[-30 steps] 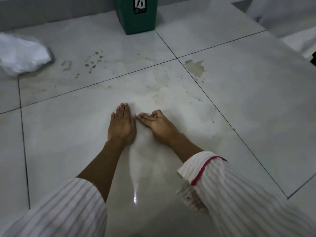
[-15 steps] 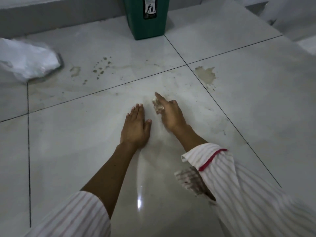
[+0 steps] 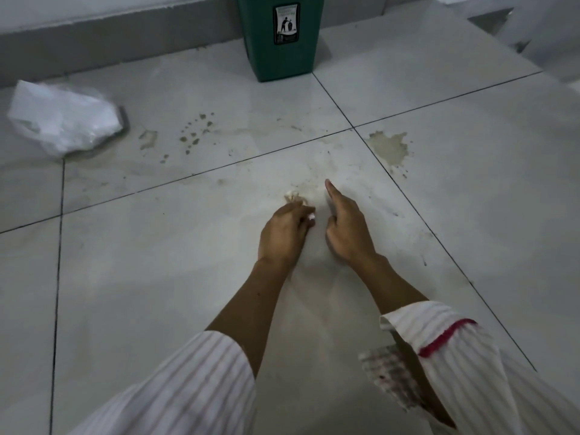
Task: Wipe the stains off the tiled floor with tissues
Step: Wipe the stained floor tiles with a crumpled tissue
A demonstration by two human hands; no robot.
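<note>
On the floor, tissue (image 3: pixel 296 199): crumpled, dirty, on the tile before our hands.
Left hand (image 3: pixel 284 233): our curled fingers grip the tissue.
Right hand (image 3: pixel 346 227): index finger straight, others bent, holding nothing.
Stains (image 3: pixel 389 147): beyond, by the green bin (image 3: pixel 279 36).

tissue (image 3: pixel 295 199) crumpled, soiled, on floor | brown stain (image 3: pixel 389 147) on tile, unwiped

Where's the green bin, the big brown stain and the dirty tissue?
Green bin (image 3: pixel 284 54), head view, middle of its front wall.
Big brown stain (image 3: pixel 388 148), head view, centre of the blotch.
Dirty tissue (image 3: pixel 293 196), head view, the wad beyond the left hand's fingers.
</note>
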